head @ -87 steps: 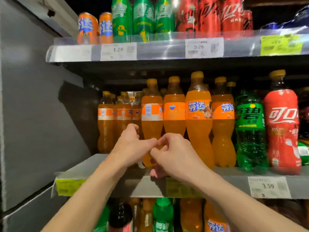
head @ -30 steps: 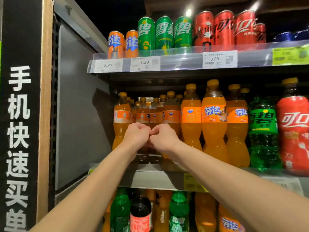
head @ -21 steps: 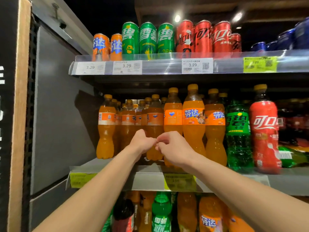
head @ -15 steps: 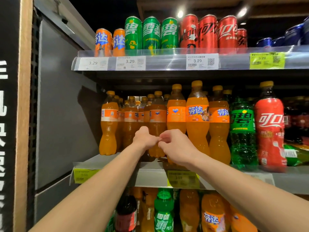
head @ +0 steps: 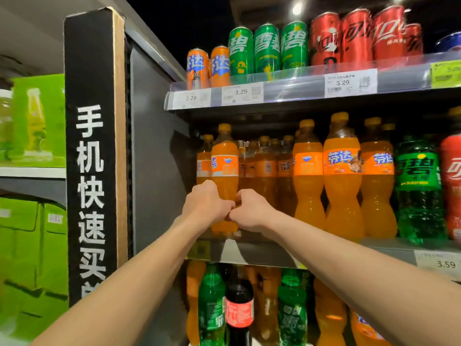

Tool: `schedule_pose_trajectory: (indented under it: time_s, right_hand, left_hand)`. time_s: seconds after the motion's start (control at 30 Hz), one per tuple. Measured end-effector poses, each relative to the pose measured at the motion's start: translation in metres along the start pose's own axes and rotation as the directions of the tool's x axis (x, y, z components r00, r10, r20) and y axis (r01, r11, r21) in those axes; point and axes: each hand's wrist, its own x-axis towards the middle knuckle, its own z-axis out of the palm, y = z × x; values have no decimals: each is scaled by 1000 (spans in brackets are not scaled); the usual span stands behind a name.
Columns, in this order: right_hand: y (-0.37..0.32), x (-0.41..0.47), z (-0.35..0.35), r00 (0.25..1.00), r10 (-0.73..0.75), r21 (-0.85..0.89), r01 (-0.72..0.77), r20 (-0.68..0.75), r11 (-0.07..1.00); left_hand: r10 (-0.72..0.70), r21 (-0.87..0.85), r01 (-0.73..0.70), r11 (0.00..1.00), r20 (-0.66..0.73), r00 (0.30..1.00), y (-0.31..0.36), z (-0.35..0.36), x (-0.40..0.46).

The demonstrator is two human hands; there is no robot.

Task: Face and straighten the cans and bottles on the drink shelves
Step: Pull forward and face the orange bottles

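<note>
An orange soda bottle (head: 224,166) stands upright at the left front of the middle shelf (head: 249,253). My left hand (head: 205,204) and my right hand (head: 250,211) both wrap its lower waist from either side, fingers closed on it. Its label faces partly left, not square to the front. Further orange bottles (head: 341,171) fill the row to the right, then a green bottle (head: 419,183) and a red cola bottle (head: 452,186). Behind the held bottle, more orange bottles (head: 265,168) sit deeper on the shelf.
Orange, green and red cans (head: 267,48) line the upper shelf above price tags (head: 349,83). A grey side wall (head: 154,158) and a black sign panel (head: 91,158) stand to the left. Green cartons (head: 32,236) sit far left. Mixed bottles (head: 239,310) fill the lower shelf.
Both hands have shifted left from the middle of the orange row to the leftmost front bottle and now grip it. The view has moved closer and turned left, showing the sign panel and green cartons.
</note>
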Motion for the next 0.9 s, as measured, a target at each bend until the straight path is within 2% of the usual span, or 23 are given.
schedule_pose_trajectory:
  time_s: [0.13, 0.3, 0.4, 0.6, 0.83, 0.9]
  right_hand:
    - [-16, 10, 20, 1000, -20, 13, 19, 15, 1000]
    - [-22, 25, 36, 1000, -14, 28, 14, -3, 999]
    - [-21, 30, 39, 1000, -10, 47, 10, 7, 999]
    - [-17, 33, 34, 996, -50, -6, 51, 68, 999]
    - [20, 7, -19, 984, 62, 23, -59, -164, 998]
    - [26, -12, -40, 979, 48, 21, -45, -197, 999]
  left_hand:
    - [-21, 42, 27, 999, -144, 989, -19, -9, -4]
    - [-7, -68, -6, 998, -186, 983, -30, -12, -2]
    - [12, -125, -46, 991, -257, 966, -33, -17, 2]
    - [-42, -254, -5, 967, -178, 983, -23, -15, 7]
    - [11, -420, -45, 906, -83, 997, 22, 12, -10]
    - [44, -470, -61, 880, -47, 998, 40, 24, -15]
